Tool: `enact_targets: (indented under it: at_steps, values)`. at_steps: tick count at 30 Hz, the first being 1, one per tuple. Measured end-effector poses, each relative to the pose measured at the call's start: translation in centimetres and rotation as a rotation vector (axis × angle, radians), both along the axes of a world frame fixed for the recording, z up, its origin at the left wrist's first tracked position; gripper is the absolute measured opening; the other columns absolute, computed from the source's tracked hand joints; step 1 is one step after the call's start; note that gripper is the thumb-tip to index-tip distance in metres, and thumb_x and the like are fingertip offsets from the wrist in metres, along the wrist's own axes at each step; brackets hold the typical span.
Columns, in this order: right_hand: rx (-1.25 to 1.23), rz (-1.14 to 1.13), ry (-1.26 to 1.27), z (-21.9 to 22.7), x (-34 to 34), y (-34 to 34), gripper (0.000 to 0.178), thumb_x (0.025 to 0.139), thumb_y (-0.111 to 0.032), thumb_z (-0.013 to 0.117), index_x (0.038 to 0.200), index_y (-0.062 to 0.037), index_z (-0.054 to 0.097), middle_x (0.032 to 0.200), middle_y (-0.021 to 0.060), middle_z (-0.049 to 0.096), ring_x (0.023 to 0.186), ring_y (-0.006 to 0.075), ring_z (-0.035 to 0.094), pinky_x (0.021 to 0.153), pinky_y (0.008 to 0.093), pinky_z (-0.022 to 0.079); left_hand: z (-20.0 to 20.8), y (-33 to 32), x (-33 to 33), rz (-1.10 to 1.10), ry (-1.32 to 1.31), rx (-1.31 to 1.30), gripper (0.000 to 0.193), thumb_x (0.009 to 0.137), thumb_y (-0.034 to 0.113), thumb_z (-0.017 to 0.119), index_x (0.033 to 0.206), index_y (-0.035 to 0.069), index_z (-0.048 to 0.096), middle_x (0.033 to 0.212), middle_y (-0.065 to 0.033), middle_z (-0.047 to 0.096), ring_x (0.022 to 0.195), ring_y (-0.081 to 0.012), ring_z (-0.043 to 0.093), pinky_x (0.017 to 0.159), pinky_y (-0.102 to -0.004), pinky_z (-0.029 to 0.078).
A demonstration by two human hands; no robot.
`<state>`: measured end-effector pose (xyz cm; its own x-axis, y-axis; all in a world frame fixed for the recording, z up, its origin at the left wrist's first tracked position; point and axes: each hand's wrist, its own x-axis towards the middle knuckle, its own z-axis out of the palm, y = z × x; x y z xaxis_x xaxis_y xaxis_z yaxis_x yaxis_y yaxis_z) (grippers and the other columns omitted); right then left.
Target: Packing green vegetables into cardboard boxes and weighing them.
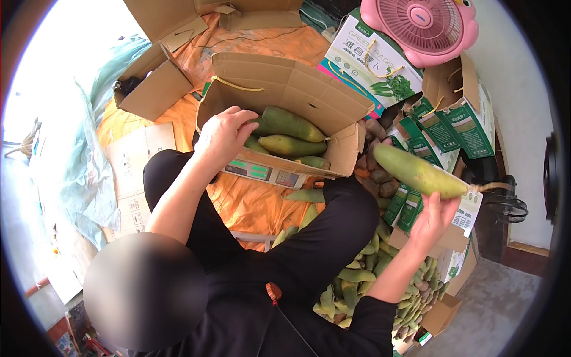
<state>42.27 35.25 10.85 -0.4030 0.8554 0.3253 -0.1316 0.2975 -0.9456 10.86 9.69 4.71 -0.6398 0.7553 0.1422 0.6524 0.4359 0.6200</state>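
Observation:
A cardboard box (pixel 285 71) with its flaps up sits in front of me, with several green radishes (pixel 291 144) lying in it. Over the box's near left edge, my left hand (pixel 221 137) has its fingers loosely bent and apart, close to the leftmost radishes; I see nothing held in it. To the right of the box, my right hand (pixel 433 220) is closed on the underside of a large green radish (pixel 419 171), lifted and tilted, its thin root pointing right. Under the box shows a digital scale (pixel 259 171) with lit green figures and a keypad.
A big heap of green radishes (pixel 363 282) lies by my right knee. Reddish root vegetables (pixel 380 175) are piled right of the box. Printed cartons (pixel 455 128) and a pink fan (pixel 421 24) stand at far right. An orange sheet (pixel 238 205) covers the floor; blue-green plastic (pixel 95 178) lies left.

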Motion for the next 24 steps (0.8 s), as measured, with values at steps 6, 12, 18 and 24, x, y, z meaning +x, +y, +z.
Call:
enact_targets:
  at_steps: [6, 12, 18, 24]
  values:
    - [-0.260, 0.339, 0.008, -2.8, -11.9, -3.9, 0.035, 0.089, -0.008, 0.060, 0.121, -0.0056, 0.045, 0.116, 0.0082, 0.056, 0.103, 0.0190, 0.058, 0.087, 0.0356, 0.050, 0.5, -0.5, -0.4, 0.128, -0.027, 0.101, 0.020, 0.085, 0.016, 0.063, 0.101, 0.006, 0.066, 0.087, -0.0094, 0.062, 0.080, -0.0282, 0.063, 0.072, -0.0372, 0.050]
    - [-0.579, 0.442, -0.474, -7.8, -15.5, -6.6, 0.031, 0.087, -0.017, 0.067, 0.113, -0.0087, 0.052, 0.107, 0.0018, 0.058, 0.096, 0.0109, 0.056, 0.075, 0.0277, 0.049, 0.5, -1.1, -0.7, 0.156, -0.068, 0.084, 0.022, 0.086, 0.011, 0.063, 0.107, 0.005, 0.065, 0.086, -0.0091, 0.061, 0.081, -0.0226, 0.062, 0.073, -0.0322, 0.049]
    - [-0.253, 0.225, -0.310, -5.9, -13.4, -0.7, 0.016, 0.087, -0.011, 0.067, 0.101, -0.0050, 0.062, 0.089, -0.0017, 0.059, 0.080, 0.0069, 0.052, 0.070, 0.0206, 0.043, 0.9, -1.5, -0.7, 0.167, -0.061, 0.122, 0.020, 0.085, 0.014, 0.063, 0.103, 0.006, 0.066, 0.086, -0.0091, 0.061, 0.081, -0.0261, 0.062, 0.073, -0.0351, 0.049]
    - [-0.254, 0.147, -0.686, -8.6, -11.0, 2.2, 0.032, 0.084, -0.019, 0.069, 0.108, 0.0003, 0.059, 0.097, 0.0080, 0.063, 0.089, 0.0147, 0.058, 0.079, 0.0287, 0.048, 0.8, -0.9, -0.4, 0.185, -0.055, 0.148, 0.020, 0.085, 0.013, 0.063, 0.103, 0.005, 0.066, 0.085, -0.0086, 0.061, 0.080, -0.0252, 0.061, 0.074, -0.0343, 0.049]
